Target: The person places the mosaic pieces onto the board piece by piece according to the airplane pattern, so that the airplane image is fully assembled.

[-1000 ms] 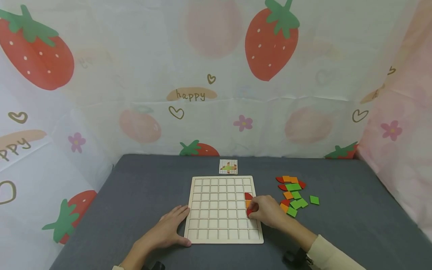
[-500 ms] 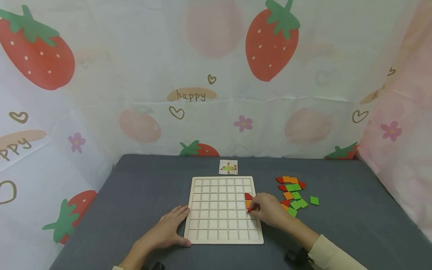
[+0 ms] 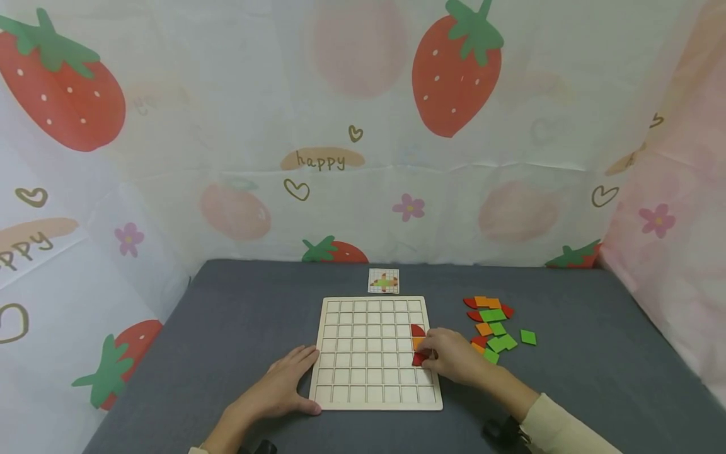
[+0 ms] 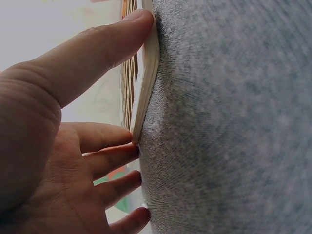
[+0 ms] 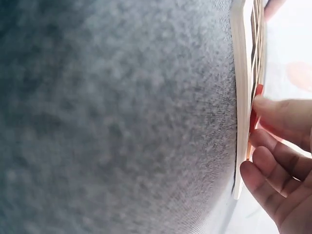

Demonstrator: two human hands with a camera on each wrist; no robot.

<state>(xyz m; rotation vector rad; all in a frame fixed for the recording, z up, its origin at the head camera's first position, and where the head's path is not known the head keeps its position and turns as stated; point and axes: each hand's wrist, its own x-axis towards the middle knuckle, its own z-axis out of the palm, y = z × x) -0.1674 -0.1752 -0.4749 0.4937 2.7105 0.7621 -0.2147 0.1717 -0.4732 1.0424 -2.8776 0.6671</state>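
Observation:
A pale wooden grid board [image 3: 367, 377] lies on the table. My left hand [image 3: 286, 383] rests at its left edge, thumb on the near left corner and fingers fairly straight; the left wrist view shows the thumb [image 4: 105, 46] touching the board's rim. Over the right column, my right hand [image 3: 454, 357] pinches a red rounded tile [image 3: 418, 359], its thumb against the red edge in the right wrist view. Just beyond that tile sit an orange square tile [image 3: 417, 343] and a red quarter-round tile [image 3: 417, 330]. My fingers partly cover the orange tile and the pinched one.
Loose green tiles [image 3: 493, 314], orange tiles [image 3: 484, 328] and red tiles [image 3: 472, 302] are scattered right of the board. One green square [image 3: 528, 337] lies apart. A small pattern card [image 3: 384, 280] lies behind the board. A printed curtain [image 3: 391, 214] hangs behind the dark table [image 3: 255, 321].
The red tile under my right fingers has tilted and turned in its cell, and more of it shows now. My right fingers have shifted slightly. The left hand has stayed in place.

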